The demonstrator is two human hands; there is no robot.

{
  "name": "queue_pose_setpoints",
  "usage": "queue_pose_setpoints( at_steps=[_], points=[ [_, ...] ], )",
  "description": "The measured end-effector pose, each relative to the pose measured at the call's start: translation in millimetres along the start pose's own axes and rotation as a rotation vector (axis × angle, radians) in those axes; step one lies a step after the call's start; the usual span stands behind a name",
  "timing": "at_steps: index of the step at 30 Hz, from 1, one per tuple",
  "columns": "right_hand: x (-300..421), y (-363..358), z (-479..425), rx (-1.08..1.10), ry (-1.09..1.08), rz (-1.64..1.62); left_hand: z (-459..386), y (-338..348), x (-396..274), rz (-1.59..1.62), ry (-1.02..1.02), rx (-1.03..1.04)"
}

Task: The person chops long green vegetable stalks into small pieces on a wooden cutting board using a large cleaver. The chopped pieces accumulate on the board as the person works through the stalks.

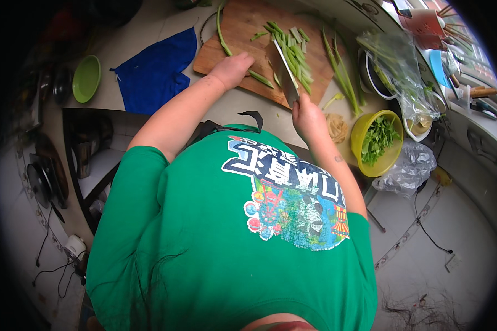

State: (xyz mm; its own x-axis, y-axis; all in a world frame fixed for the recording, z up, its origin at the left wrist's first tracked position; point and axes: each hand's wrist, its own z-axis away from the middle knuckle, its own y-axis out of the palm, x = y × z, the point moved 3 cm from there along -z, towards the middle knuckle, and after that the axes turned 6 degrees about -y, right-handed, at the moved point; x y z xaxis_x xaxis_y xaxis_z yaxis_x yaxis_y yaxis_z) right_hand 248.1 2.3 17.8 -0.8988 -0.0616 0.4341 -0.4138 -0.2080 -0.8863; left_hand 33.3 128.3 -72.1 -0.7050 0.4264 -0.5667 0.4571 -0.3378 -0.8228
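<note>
My left hand (235, 69) presses a long celery stalk (222, 35) against the wooden cutting board (240, 25), with the stalk's cut end sticking out past the fingers. In my right hand (308, 118) is the handle of a kitchen cleaver (285, 74), its blade pointing away from me across the board. Cut celery pieces (296, 62) lie in a loose pile along the blade's right side. A few small bits rest near the blade's left side. Whole celery stalks (341, 74) lie at the board's right edge, partly on the counter.
A yellow bowl (358, 153) of celery leaves (379, 140) stands at the right counter edge. Behind it are a clear plastic bag (414, 78) with greens and a crumpled bag (410, 167). A tan crumpled item (336, 127) lies nearby. To the left are a blue cloth (155, 72) and green bowl (87, 78).
</note>
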Motion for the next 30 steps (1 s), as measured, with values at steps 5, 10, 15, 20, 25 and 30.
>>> queue_pose_setpoints(
  at_steps=[5, 10, 15, 20, 25, 30],
  points=[
    [23, 0, 3, 0.218, 0.073, -0.015, -1, 11, 6, 0.064, -0.037, -0.041],
    [8, 36, -10, 0.156, 0.068, -0.029, -2, 10, -2, 0.003, 0.003, -0.062],
    [-1, 48, -9, -0.048, 0.018, -0.1, 7, 3, -4, 0.019, 0.016, -0.033],
    [-11, 19, 1, -0.064, 0.069, -0.065, 9, -32, 16, -0.069, 0.041, -0.168],
    [11, -10, 0, 0.034, 0.0, -0.011, 0, -45, 38, -0.173, -0.051, -0.144],
    [32, -7, -17, 0.212, 0.02, 0.057, -13, -37, 45, -0.236, 0.005, -0.102]
  ],
)
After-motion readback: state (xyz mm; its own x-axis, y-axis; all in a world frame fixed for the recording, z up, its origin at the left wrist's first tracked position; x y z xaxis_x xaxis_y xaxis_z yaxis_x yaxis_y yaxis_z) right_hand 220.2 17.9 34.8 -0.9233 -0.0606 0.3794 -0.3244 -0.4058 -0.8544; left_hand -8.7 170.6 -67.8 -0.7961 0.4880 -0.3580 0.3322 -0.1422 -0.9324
